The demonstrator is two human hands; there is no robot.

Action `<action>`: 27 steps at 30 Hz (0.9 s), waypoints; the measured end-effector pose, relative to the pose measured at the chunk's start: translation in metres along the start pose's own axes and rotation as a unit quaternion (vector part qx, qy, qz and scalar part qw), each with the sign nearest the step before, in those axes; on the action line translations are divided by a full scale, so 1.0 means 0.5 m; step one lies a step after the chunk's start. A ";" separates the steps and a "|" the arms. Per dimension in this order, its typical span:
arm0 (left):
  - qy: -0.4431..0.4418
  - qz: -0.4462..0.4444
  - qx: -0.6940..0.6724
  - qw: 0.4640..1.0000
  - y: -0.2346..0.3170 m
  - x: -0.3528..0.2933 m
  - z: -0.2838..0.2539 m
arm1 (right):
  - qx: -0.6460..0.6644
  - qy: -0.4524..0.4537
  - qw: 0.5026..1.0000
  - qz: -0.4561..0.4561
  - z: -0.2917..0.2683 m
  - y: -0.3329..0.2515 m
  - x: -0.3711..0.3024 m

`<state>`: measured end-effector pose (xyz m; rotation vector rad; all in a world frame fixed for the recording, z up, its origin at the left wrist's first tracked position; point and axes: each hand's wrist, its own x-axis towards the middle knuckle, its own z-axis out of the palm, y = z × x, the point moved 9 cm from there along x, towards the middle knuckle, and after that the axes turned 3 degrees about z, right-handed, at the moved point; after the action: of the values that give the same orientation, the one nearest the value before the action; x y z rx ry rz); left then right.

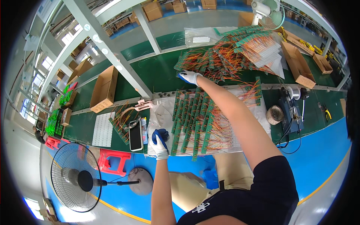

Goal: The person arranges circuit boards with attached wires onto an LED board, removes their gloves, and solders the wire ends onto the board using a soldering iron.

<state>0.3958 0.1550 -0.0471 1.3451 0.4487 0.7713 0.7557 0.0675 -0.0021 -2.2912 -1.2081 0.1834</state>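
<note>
My right hand (190, 77), in a white glove with blue palm coating, reaches to the left end of a heaped pile of green circuit boards (225, 56) with orange and red wires. Its fingers close on the end of a circuit board (178, 75), largely covered by the glove. My left hand (159, 144), gloved alike, hovers by the bench's front edge with its fingers curled in and nothing showing in them. Between the hands, narrow wired circuit boards (197, 116) lie in slanting rows on a pale sheet (157, 116), their wires trailing right.
Left of the sheet lie a phone (135, 137), a pink-handled tool (143, 105) and a white panel (102, 129). At right stand a round pot (275, 114), a soldering station (291, 112) and pliers (328, 114). A metal post (120, 62) rises behind; a floor fan (77, 176) stands left.
</note>
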 end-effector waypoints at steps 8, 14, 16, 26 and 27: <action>0.018 -0.012 0.014 1.000 0.017 -0.002 0.006 | -0.191 -0.051 0.944 0.265 -0.228 -0.003 -0.267; 0.014 -0.010 0.043 0.999 0.011 0.007 -0.020 | -0.133 -0.048 0.956 0.256 -0.176 0.031 -0.275; -0.002 -0.001 0.047 0.999 0.013 0.008 0.007 | -0.128 -0.042 0.954 0.268 -0.174 0.067 -0.275; -0.007 -0.025 0.058 0.998 -0.027 0.044 -0.027 | 0.012 0.077 0.989 0.122 -0.229 -0.183 -0.489; -0.003 -0.028 0.055 0.998 -0.025 0.047 -0.023 | 0.036 0.153 0.984 0.081 -0.251 -0.222 -0.559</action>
<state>0.4067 0.1794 -0.0580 1.4303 0.5286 0.7037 0.5553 -0.1551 0.1268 -2.2537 -0.8489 -0.0652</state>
